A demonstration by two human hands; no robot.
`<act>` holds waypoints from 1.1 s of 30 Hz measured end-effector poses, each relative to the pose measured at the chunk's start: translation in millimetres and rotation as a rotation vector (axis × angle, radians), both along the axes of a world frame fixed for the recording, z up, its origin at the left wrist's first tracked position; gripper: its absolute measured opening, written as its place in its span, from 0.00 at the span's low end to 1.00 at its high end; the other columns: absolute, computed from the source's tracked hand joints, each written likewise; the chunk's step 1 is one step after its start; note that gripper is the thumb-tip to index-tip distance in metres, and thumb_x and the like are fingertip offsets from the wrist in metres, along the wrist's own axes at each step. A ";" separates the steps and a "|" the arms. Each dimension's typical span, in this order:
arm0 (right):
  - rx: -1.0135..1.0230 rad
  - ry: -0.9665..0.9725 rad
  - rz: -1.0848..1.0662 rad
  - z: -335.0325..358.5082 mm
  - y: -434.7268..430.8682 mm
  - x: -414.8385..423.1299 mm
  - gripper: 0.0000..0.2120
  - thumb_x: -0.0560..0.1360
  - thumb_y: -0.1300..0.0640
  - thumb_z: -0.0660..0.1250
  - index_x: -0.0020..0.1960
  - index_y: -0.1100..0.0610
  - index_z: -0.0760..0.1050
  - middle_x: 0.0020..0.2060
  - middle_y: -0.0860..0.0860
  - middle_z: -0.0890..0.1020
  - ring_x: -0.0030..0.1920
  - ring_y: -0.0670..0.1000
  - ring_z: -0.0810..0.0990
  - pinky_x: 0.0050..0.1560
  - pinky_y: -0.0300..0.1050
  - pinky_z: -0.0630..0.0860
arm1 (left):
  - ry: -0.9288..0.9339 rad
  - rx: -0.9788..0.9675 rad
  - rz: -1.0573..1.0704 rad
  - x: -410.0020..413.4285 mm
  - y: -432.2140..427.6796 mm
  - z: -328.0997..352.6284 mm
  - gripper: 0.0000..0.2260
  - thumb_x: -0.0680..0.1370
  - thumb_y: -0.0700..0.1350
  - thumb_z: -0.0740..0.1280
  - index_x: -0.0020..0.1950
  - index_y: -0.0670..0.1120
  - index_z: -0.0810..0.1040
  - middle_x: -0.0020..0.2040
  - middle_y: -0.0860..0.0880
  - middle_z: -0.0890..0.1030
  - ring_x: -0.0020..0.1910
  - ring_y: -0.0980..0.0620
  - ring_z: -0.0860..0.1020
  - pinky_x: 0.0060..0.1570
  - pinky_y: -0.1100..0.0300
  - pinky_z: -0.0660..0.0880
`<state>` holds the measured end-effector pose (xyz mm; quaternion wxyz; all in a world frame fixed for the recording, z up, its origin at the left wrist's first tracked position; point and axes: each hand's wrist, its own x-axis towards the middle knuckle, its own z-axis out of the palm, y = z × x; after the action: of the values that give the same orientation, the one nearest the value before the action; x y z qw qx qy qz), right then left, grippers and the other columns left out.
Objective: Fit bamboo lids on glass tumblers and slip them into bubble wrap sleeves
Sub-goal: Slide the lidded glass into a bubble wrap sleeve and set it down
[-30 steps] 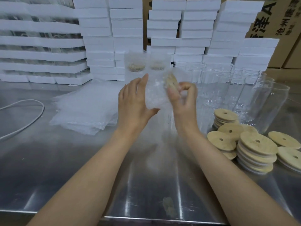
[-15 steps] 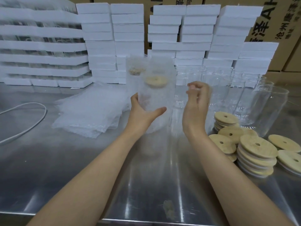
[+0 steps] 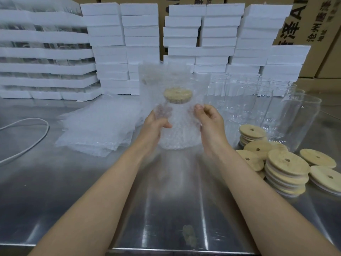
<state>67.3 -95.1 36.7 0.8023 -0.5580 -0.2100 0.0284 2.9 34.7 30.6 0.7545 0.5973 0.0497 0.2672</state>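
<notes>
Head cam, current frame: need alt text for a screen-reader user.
A left hand and right hand grip a bubble wrap sleeve holding an upright glass tumbler capped with a bamboo lid, at a steel table. Spare sleeves lie flat to the left; loose lids and empty tumblers sit to the right, with white foam boxes stacked behind.

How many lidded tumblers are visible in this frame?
1: the lidded tumbler, in the bubble wrap sleeve held by the left hand and right hand. Others may be hidden behind it.

Tumbler (image 3: 178,130) walls blurred, likely hidden inside sleeve (image 3: 162,76)
</notes>
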 end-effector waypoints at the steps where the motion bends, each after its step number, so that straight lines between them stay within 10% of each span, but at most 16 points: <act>1: -0.012 0.009 -0.014 -0.8 0.1 0.2 0.06 0.80 0.57 0.65 0.44 0.54 0.75 0.41 0.46 0.81 0.47 0.46 0.79 0.61 0.49 0.74 | 0.010 0.004 -0.005 0.0 2.7 0.1 0.17 0.64 0.33 0.62 0.51 0.45 0.75 0.52 0.47 0.79 0.54 0.49 0.78 0.56 0.57 0.73; 8: -0.031 0.159 0.010 -1.7 -3.0 11.4 0.06 0.78 0.58 0.64 0.51 0.49 0.75 0.50 0.47 0.83 0.51 0.47 0.81 0.53 0.42 0.72 | 0.113 0.133 0.125 -6.1 33.1 -1.5 0.12 0.77 0.35 0.64 0.58 0.43 0.79 0.54 0.48 0.82 0.53 0.52 0.78 0.58 0.58 0.73; 14: -0.064 0.073 -0.083 -5.3 -2.6 8.4 0.06 0.77 0.60 0.68 0.45 0.50 0.78 0.46 0.43 0.82 0.50 0.43 0.79 0.54 0.40 0.71 | 0.111 0.269 0.315 -6.8 31.7 -3.9 0.04 0.78 0.41 0.67 0.46 0.49 0.81 0.39 0.56 0.80 0.32 0.65 0.76 0.39 0.72 0.73; 21: 0.152 0.249 0.034 -8.1 11.2 7.9 0.14 0.84 0.49 0.53 0.59 0.52 0.74 0.47 0.42 0.84 0.50 0.40 0.82 0.50 0.35 0.78 | 0.133 -0.246 0.198 4.4 15.2 -0.6 0.21 0.84 0.53 0.53 0.66 0.40 0.72 0.49 0.49 0.78 0.46 0.53 0.77 0.47 0.61 0.75; 24: -0.098 0.297 0.003 -17.6 15.1 5.1 0.24 0.84 0.43 0.48 0.71 0.54 0.69 0.66 0.50 0.76 0.66 0.51 0.74 0.70 0.51 0.68 | 0.242 -0.003 0.075 1.1 6.4 -9.1 0.35 0.79 0.66 0.47 0.74 0.42 0.65 0.67 0.46 0.74 0.64 0.48 0.74 0.68 0.52 0.68; 27: -0.202 0.177 -0.281 -16.2 10.8 8.6 0.15 0.83 0.50 0.51 0.55 0.53 0.75 0.60 0.56 0.78 0.61 0.56 0.76 0.67 0.56 0.70 | 0.221 0.446 0.022 -7.9 11.2 -16.9 0.49 0.65 0.79 0.54 0.78 0.51 0.56 0.74 0.53 0.66 0.70 0.55 0.68 0.70 0.59 0.63; 33: -0.173 -0.109 -0.484 -20.8 11.4 -9.4 0.13 0.77 0.60 0.55 0.34 0.52 0.66 0.36 0.49 0.72 0.37 0.45 0.71 0.41 0.46 0.63 | 0.115 0.676 0.113 0.8 4.2 -32.6 0.41 0.66 0.54 0.79 0.73 0.55 0.60 0.68 0.60 0.70 0.65 0.67 0.69 0.67 0.63 0.65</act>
<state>57.9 -83.7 15.8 0.7227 -0.6591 -0.1102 -0.1767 3.8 38.9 -1.9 0.4941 0.8237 0.0339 0.2760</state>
